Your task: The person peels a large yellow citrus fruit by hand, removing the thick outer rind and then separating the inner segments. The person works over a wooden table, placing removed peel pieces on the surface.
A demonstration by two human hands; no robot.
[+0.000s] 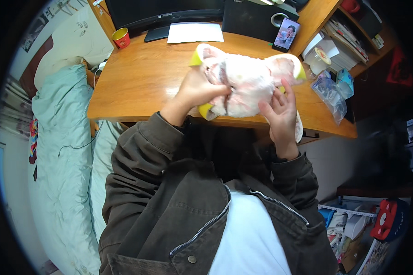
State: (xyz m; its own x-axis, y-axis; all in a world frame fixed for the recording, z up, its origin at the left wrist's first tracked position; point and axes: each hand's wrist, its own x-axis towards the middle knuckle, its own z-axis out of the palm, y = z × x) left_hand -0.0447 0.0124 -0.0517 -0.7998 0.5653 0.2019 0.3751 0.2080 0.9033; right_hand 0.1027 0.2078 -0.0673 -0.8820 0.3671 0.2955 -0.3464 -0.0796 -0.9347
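Observation:
A bundle of pale pink and white fluffy material with yellow-edged flaps (249,86) is held up over the front edge of the wooden desk (141,79). It looks like a plush item turned inside out, though blur hides its exact kind. My left hand (199,89) grips its left part, the thumb pressed into a dark opening or seam. My right hand (280,113) is at its lower right side, fingers partly spread, thumb against the fluffy surface. Whether those fingers grip it is unclear. Another pale flap hangs behind my right wrist.
White paper (195,32) lies before a monitor (165,13). A red and yellow paper cup (121,37) stands back left, a smartphone (286,35) leans at the back right. Clear plastic bags (330,96) lie at the desk's right end. A bed with a green quilt (62,154) is at left.

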